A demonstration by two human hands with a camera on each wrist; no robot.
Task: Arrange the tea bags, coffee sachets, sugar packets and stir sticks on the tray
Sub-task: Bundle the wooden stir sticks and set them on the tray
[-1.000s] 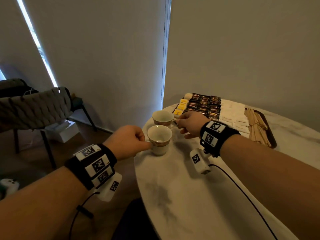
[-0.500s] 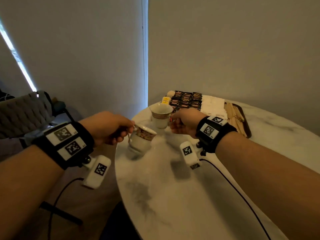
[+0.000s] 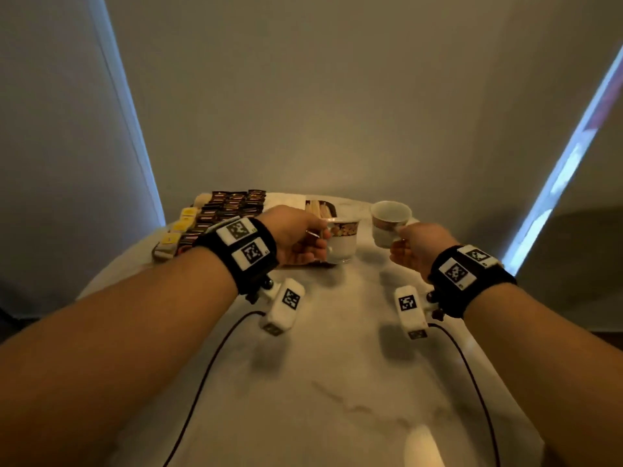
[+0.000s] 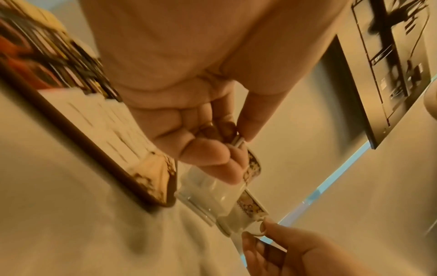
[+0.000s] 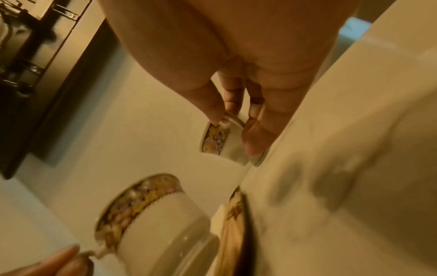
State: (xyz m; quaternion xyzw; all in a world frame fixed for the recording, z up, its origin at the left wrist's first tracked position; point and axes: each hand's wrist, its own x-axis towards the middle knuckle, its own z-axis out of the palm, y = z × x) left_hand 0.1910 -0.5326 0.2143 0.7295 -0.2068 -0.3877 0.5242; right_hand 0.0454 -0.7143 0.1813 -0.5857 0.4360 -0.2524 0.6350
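Note:
The dark tray point(image 3: 332, 206) lies at the table's far left, holding yellow tea bags point(image 3: 178, 227), dark coffee sachets point(image 3: 232, 203), white sugar packets point(image 3: 286, 198) and wooden stir sticks point(image 3: 317, 207). My left hand point(image 3: 320, 234) pinches the handle of an upright patterned cup point(image 3: 342, 239) just right of the tray's near end. My right hand point(image 3: 397, 237) pinches the handle of a second cup point(image 3: 387, 220), tilted and lifted, further right. The left wrist view shows my fingers on the handle point(image 4: 238, 142) beside the tray edge point(image 4: 82, 130). In the right wrist view, the right cup point(image 5: 222, 142) hangs from my fingertips.
The round marble table point(image 3: 337, 382) spreads towards me, with its far edge close behind the cups. Plain blinds point(image 3: 303, 96) hang behind the table. Wrist camera cables point(image 3: 209, 365) trail over the near tabletop.
Both hands have carried their cups from the table's left edge, in front of the tray, across to the tray's right end. The right cup now tilts in the air.

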